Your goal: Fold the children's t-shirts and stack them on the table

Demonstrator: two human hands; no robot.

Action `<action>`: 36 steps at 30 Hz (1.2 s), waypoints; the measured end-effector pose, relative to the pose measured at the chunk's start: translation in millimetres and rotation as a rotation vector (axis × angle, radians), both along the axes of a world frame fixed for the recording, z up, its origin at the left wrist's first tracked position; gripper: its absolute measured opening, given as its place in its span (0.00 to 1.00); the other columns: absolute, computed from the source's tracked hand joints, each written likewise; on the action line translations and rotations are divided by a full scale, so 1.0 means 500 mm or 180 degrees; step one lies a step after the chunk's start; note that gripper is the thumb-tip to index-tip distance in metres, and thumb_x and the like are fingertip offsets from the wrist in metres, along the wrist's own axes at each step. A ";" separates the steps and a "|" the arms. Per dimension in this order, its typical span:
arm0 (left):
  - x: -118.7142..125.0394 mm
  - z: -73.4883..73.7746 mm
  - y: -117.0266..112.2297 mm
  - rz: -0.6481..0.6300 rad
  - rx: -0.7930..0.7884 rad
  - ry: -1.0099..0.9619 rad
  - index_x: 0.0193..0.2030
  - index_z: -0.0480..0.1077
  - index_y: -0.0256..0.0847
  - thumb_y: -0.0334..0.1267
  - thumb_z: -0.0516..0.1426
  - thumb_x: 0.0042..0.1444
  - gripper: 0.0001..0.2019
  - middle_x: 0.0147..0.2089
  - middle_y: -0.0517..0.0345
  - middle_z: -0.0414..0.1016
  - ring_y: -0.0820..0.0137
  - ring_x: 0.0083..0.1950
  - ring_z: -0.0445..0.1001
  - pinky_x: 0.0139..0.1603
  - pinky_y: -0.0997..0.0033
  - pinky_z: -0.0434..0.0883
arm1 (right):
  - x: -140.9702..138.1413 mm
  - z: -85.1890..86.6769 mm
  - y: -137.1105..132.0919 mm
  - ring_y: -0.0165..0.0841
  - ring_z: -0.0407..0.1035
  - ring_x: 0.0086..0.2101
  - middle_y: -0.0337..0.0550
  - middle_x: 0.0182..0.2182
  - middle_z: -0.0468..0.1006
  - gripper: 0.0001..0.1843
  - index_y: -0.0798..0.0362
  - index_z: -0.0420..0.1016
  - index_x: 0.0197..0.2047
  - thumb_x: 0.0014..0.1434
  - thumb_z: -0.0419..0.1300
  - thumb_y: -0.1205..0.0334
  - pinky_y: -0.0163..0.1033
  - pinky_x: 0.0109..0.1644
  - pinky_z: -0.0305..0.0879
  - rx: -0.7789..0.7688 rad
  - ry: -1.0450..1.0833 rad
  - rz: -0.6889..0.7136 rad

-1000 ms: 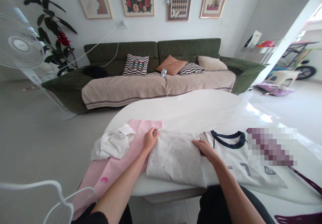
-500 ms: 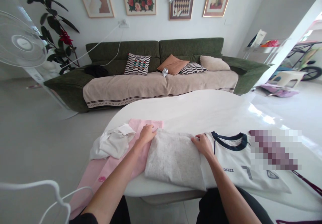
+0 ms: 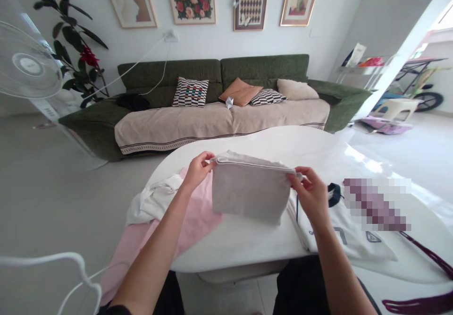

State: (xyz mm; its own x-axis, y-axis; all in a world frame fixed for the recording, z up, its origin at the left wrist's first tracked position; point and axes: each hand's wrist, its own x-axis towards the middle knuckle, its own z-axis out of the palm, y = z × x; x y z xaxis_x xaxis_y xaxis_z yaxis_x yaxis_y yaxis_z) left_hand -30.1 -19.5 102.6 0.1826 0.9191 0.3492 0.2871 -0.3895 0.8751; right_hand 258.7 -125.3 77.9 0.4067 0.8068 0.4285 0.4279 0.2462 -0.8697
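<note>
A folded light grey garment (image 3: 251, 190) hangs upright above the white table, its folded layers showing along the top edge. My left hand (image 3: 200, 168) pinches its top left corner between thumb and fingers. At the top right corner, my right hand (image 3: 311, 194) grips it the same way. Its exact kind of clothing cannot be made out. Behind and below my left hand lie a pink garment (image 3: 198, 230) and a crumpled white cloth (image 3: 155, 199). Beside my right hand is a white jersey (image 3: 354, 237) with a navy collar, partly hidden by that hand.
The oval white table (image 3: 276, 140) holds the clothes. A purple item (image 3: 377, 206), blurred out, lies at the right with dark cords. Beyond stands a green sofa (image 3: 170, 79) with cushions. A fan (image 3: 28, 64) is at the left, and a white cable (image 3: 46, 259) crosses the lower left.
Both hands have taken hold of the grey garment's top corners and lifted it off the table. It lay flat before and now hangs down, and the pink garment beneath shows more.
</note>
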 end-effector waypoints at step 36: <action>-0.074 -0.158 -0.130 0.1046 -0.1703 -0.0655 0.41 0.66 0.37 0.41 0.58 0.46 0.16 0.42 0.50 0.72 0.64 0.46 0.70 0.47 0.69 0.64 | -0.090 -0.075 0.012 0.38 0.67 0.45 0.55 0.43 0.72 0.17 0.60 0.67 0.48 0.55 0.50 0.66 0.40 0.47 0.59 -0.1823 -0.1970 0.0316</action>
